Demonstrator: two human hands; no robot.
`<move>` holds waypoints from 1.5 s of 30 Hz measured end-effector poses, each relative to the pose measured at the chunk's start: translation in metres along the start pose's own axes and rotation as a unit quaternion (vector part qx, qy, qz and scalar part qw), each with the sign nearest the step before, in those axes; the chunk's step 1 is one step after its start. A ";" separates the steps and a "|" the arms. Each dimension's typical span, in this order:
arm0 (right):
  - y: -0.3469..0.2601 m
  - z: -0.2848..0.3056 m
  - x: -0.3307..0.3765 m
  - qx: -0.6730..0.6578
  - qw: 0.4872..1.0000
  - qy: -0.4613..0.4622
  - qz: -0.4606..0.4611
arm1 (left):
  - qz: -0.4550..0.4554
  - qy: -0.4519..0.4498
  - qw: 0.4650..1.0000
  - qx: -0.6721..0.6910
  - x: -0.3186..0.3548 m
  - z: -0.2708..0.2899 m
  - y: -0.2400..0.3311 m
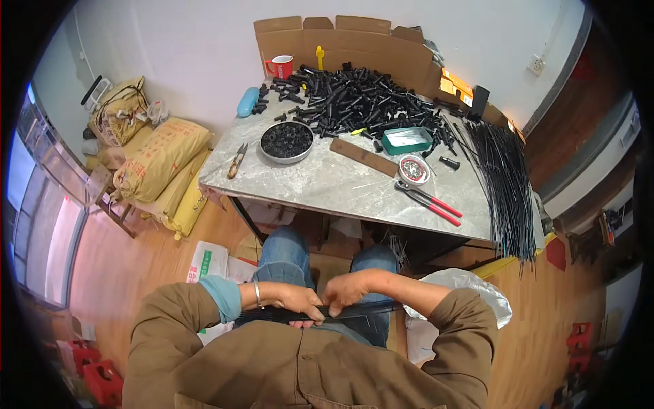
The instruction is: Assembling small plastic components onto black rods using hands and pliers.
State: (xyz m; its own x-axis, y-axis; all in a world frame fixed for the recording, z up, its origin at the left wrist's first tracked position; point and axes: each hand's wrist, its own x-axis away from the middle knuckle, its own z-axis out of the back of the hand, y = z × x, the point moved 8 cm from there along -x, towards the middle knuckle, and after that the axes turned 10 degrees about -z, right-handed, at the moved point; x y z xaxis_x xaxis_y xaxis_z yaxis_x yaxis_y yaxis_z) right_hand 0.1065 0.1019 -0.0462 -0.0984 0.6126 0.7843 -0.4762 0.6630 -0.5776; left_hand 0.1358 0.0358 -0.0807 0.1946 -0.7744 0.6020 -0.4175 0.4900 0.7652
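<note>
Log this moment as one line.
left hand: gripping black rods | right hand: gripping same rods | place: lap, seated at table

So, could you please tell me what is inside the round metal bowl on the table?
The round metal bowl holds a heap of small black parts, filling it nearly to the rim. The heap covers the bowl's bottom, so anything beneath cannot be seen.

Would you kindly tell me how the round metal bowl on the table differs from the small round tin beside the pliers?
The metal bowl is larger and filled with black parts; the small round tin holds tiny silvery pieces. The bowl sits nearer the snips, the tin against the red-handled pliers. Both are round, open-topped, and rest on the table.
</note>
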 end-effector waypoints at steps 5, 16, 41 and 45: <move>-0.056 0.050 0.089 -0.059 0.910 0.379 0.156 | -0.158 0.066 0.985 0.018 0.014 0.056 0.028; 0.112 0.019 -0.073 -0.417 0.822 0.371 0.109 | -0.512 0.281 0.811 0.039 0.020 0.105 0.177; 0.045 0.103 0.197 -0.392 0.646 0.576 0.312 | -0.519 0.235 0.803 0.174 -0.010 0.026 0.132; -0.062 0.095 0.225 -0.271 0.712 0.523 0.381 | -0.441 0.195 0.798 0.361 -0.020 0.027 0.130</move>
State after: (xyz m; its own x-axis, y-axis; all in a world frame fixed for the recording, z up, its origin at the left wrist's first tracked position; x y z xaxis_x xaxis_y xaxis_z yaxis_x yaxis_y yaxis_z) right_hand 0.0308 0.1575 0.1874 0.6921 0.6810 -0.2391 -0.1983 -0.1392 -0.9702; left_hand 0.0538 0.1043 0.0001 0.8985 -0.4376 0.0345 -0.3401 -0.6443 0.6850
